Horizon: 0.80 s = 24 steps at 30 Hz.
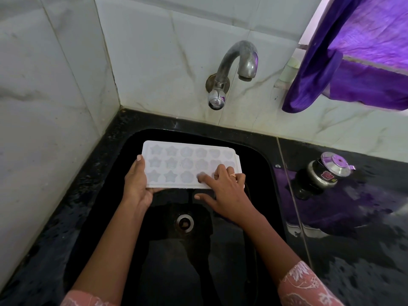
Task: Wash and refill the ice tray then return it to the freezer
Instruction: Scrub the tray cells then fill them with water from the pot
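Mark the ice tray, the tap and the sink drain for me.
ice tray (187, 164), head view, on its middle moulds.
tap (229, 60), head view, on the curved spout.
sink drain (185, 222), head view, on its centre.

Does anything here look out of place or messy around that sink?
Nothing much stands out. The white plastic ice tray is held roughly level over the black sink, the left hand gripping its end and the right hand on its moulds. Only the curved metal tap shows no water running.
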Each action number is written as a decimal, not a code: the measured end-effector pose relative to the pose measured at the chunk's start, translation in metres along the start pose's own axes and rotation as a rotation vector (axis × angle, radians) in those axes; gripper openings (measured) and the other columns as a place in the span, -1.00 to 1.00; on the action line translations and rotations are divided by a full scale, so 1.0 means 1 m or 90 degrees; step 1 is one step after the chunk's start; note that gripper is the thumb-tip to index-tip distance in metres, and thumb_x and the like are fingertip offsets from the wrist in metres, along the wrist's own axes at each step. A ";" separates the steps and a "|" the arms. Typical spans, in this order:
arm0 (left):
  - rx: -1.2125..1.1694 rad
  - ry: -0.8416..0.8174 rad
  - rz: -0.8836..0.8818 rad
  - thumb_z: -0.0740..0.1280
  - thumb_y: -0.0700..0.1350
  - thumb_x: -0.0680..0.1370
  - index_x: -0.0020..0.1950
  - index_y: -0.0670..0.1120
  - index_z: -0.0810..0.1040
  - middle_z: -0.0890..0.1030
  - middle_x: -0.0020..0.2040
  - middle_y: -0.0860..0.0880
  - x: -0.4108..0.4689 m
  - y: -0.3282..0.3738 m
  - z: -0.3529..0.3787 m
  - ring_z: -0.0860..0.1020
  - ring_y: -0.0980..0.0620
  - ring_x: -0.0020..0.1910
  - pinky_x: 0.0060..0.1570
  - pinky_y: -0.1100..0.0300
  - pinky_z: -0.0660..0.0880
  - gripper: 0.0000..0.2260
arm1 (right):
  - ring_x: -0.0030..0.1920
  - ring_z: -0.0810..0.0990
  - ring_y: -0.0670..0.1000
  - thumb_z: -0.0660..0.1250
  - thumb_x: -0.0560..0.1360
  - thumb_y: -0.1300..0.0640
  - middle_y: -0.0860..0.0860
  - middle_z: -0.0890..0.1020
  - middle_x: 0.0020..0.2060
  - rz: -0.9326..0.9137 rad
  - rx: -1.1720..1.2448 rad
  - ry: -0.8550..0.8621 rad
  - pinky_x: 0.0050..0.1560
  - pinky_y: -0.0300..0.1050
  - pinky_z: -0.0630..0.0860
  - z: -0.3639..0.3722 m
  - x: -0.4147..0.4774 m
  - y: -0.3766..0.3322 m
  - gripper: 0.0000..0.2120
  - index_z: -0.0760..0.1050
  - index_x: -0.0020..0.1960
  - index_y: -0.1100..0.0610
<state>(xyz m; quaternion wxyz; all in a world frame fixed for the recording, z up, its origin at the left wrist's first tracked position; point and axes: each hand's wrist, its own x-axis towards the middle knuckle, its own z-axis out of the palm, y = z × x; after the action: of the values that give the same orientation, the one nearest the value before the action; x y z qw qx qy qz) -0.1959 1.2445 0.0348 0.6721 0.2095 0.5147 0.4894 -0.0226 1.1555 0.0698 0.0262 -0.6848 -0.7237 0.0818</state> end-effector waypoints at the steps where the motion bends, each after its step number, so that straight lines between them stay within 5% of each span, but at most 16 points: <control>1: 0.001 0.001 0.001 0.07 0.08 0.63 0.28 -0.04 0.44 0.60 0.00 -0.05 0.000 0.000 0.000 0.59 -0.02 -0.09 -0.34 -0.02 0.51 -0.67 | 0.14 0.27 0.01 0.14 0.51 -0.24 0.01 0.29 0.09 -0.001 -0.002 -0.001 -0.04 -0.12 -0.04 0.000 0.000 0.000 -0.61 0.27 0.28 -0.15; 8: 0.003 0.004 -0.002 0.08 0.08 0.63 0.29 -0.05 0.43 0.58 0.12 -0.11 -0.001 -0.002 -0.001 0.59 -0.08 -0.04 -0.31 -0.05 0.53 -0.66 | 0.21 0.28 0.08 0.12 0.50 -0.27 0.06 0.32 0.17 0.039 -0.056 0.004 0.16 0.03 0.12 0.000 -0.003 0.006 -0.58 0.31 0.30 -0.13; 16: 0.003 0.004 -0.006 0.08 0.09 0.62 0.32 -0.05 0.43 0.58 0.14 -0.10 -0.003 -0.003 -0.002 0.59 -0.09 0.00 -0.31 -0.05 0.54 -0.64 | 0.13 0.30 0.04 0.10 0.53 -0.24 0.03 0.33 0.07 0.029 -0.023 0.036 -0.02 -0.08 0.00 0.002 0.000 -0.001 -0.63 0.35 0.27 -0.13; 24: -0.012 0.004 -0.008 0.10 0.07 0.62 0.26 -0.04 0.45 0.60 0.01 -0.04 -0.004 -0.002 0.000 0.59 -0.04 -0.08 -0.34 -0.05 0.53 -0.69 | 0.13 0.28 0.01 0.14 0.53 -0.20 0.00 0.32 0.06 0.040 0.002 0.038 0.02 -0.09 0.03 0.000 -0.001 0.000 -0.66 0.36 0.26 -0.13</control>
<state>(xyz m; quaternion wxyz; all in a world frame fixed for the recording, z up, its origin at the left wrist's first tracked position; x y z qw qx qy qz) -0.1945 1.2403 0.0353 0.6753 0.1984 0.5137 0.4906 -0.0229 1.1548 0.0696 0.0462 -0.7091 -0.7007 0.0634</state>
